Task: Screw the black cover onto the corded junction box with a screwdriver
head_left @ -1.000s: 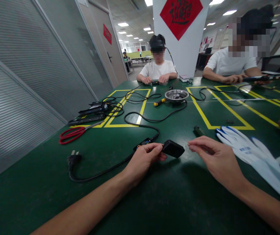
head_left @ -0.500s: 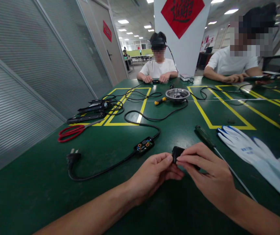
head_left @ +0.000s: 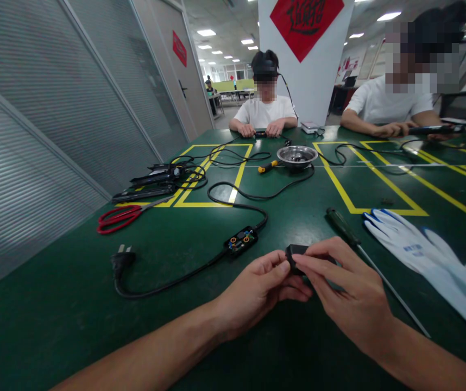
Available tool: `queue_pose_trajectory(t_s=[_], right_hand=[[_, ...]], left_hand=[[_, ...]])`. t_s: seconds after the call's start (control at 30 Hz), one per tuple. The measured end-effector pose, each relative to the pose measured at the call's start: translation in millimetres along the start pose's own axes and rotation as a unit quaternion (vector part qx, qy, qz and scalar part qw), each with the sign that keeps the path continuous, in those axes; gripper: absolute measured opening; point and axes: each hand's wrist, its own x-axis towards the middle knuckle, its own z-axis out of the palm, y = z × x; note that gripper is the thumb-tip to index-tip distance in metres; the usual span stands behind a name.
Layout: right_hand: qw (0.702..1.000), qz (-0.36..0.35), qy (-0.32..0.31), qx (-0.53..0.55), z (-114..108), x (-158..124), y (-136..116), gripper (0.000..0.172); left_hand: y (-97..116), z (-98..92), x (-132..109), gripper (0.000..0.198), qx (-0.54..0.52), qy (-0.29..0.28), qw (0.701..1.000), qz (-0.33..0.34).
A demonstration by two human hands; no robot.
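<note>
Between my two hands is a small black plastic cover (head_left: pixel 297 251), partly hidden by fingers. My left hand (head_left: pixel 263 279) pinches its left end between thumb and fingers. My right hand (head_left: pixel 345 279) grips the other end with its fingertips. Just beyond my left hand lies an opened black cable box (head_left: pixel 241 240) with a circuit board and copper coils showing. From it a black cord runs left to a plug (head_left: pixel 123 259) on the table. A long screwdriver (head_left: pixel 342 227) with a dark green handle lies beyond my right hand.
White work gloves (head_left: pixel 416 252) lie at right, red-handled scissors (head_left: pixel 121 218) at left beside black parts (head_left: pixel 151 184). A metal bowl (head_left: pixel 297 156) and yellow-black tool (head_left: pixel 268 166) stand farther back on the green table (head_left: pixel 74 309). Two co-workers (head_left: pixel 264 111) sit across.
The black cover has turned slightly between my fingers, and its left end is tilted differently. Both hands stay in nearly the same place. The view has shifted a little.
</note>
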Motion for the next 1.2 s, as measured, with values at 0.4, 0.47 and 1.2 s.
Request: queue_pose_trajectory(t_s=[0.4,0.47,1.2], right_hand=[[1.0,0.02,-0.014,-0.009,-2,2,0,0.031],[0.999,-0.003,-0.029,-0.022,-4,1,2,0.04],[0.948,0.168,-0.268,-0.032,30,-16,24,0.02]], left_hand=[[2,-2.9,2,0.011,0.051,0.015,0.998,0.043],[8,-4.2,2,0.012,0.05,0.02,0.997,0.058],[18,-15.1,7,0.011,0.058,0.107,0.988,0.099]])
